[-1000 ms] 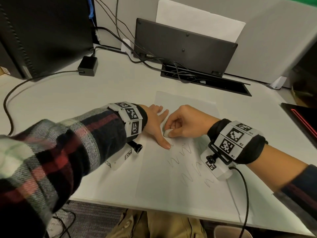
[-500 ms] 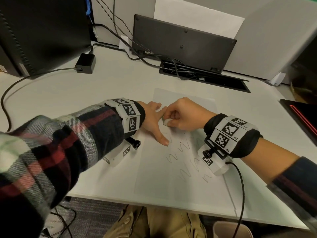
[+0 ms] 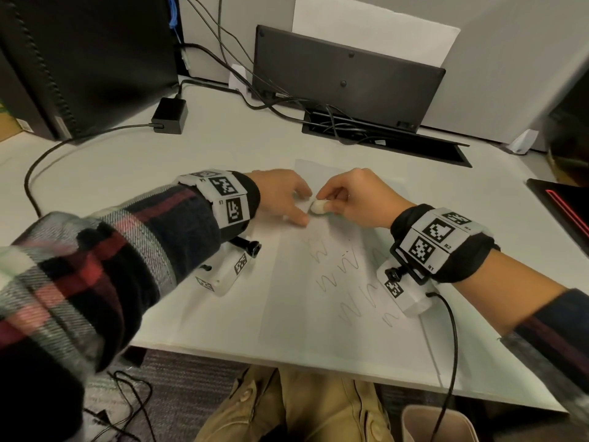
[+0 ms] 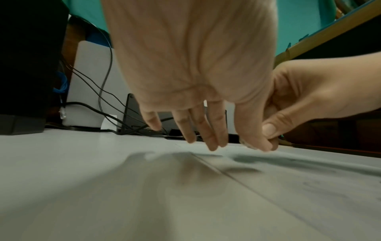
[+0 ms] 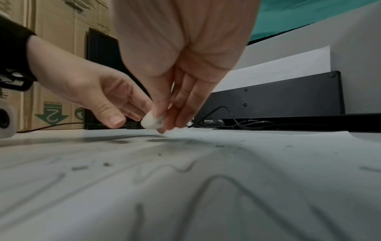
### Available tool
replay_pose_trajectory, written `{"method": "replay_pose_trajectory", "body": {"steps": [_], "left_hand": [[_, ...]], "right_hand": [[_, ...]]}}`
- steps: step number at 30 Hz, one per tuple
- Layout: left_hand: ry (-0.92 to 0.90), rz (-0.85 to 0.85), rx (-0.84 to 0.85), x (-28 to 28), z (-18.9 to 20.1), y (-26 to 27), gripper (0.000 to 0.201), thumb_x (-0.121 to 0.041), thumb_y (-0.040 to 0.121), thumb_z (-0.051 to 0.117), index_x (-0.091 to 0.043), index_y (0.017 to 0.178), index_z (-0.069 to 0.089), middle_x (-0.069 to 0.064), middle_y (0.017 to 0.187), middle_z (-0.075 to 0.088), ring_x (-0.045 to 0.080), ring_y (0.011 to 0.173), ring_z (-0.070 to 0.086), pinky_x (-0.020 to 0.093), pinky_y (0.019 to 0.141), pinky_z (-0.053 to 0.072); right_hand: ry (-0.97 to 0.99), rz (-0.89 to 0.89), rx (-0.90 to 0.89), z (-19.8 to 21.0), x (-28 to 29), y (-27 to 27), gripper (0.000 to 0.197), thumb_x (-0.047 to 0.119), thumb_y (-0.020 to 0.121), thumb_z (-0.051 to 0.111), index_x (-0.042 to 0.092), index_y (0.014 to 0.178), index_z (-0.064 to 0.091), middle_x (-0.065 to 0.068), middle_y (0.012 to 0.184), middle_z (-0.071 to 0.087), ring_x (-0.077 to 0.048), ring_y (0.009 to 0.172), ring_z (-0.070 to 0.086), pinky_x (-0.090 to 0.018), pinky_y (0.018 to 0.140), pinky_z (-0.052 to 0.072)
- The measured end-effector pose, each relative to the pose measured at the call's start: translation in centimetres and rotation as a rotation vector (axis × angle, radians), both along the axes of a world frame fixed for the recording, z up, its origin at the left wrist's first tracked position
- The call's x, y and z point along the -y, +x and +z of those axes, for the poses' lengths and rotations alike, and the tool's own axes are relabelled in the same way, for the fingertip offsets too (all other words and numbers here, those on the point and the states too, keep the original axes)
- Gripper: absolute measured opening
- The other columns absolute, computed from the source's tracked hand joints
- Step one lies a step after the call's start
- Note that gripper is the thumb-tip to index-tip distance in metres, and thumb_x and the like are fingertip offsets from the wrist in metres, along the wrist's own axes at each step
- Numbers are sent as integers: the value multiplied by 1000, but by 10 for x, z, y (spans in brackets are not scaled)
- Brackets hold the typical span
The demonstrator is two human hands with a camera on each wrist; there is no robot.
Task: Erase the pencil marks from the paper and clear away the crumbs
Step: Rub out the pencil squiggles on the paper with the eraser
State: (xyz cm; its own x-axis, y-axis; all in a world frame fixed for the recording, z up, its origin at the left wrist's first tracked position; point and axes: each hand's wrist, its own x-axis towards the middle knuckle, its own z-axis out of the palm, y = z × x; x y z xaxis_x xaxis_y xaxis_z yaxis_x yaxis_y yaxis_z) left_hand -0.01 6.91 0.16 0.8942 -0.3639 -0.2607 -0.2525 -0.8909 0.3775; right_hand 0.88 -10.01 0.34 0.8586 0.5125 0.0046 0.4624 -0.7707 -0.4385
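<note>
A white sheet of paper lies on the desk with wavy pencil marks across its middle. My right hand pinches a small white eraser and holds its tip on the paper's upper part. In the right wrist view the eraser sits between thumb and fingers, and dark crumbs lie on the paper among the pencil marks. My left hand rests with straight fingers on the paper's upper left edge, right next to the eraser; its fingers touch the sheet.
A black panel leans at the back over a cable slot full of wires. A power adapter and its cable lie at the left, by a dark computer case. A dark device with a red line sits at the right edge.
My right hand with the eraser has moved up the paper, away from me, toward the sheet's top. My left hand stayed pressed on the paper's left edge.
</note>
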Motion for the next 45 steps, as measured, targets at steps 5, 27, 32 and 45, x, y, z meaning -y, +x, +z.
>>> {"method": "replay_pose_trajectory", "body": {"steps": [5,27,32,45], "left_hand": [[-367,51,-6,2,0,-2,28,-21,80,73,-12,106,70,-3,92,69,7,85,62,18,85,46],[-330,162,-41,-4,-5,-10,20,-27,73,78,-13,86,72,-1,70,67,6,61,57,17,61,47],[-270,60,-20,2,-4,-13,10,-26,77,75,-17,80,74,-15,53,60,-5,50,53,5,55,41],[-213,49,22,-1,0,-9,11,-25,75,76,-16,81,76,-11,61,61,1,58,53,13,58,41]], "right_hand": [[185,-76,-82,4,6,-1,9,11,78,73,5,83,68,3,66,66,4,52,62,-5,57,47],[-352,307,-255,-10,11,-6,68,40,83,64,33,143,32,12,154,19,-6,139,23,-29,117,16],[-342,295,-262,-17,14,0,78,45,81,66,29,146,26,13,154,20,-6,140,19,-33,118,15],[-378,265,-250,-15,13,1,83,47,81,63,25,148,20,12,156,10,-7,143,7,-25,117,6]]}}
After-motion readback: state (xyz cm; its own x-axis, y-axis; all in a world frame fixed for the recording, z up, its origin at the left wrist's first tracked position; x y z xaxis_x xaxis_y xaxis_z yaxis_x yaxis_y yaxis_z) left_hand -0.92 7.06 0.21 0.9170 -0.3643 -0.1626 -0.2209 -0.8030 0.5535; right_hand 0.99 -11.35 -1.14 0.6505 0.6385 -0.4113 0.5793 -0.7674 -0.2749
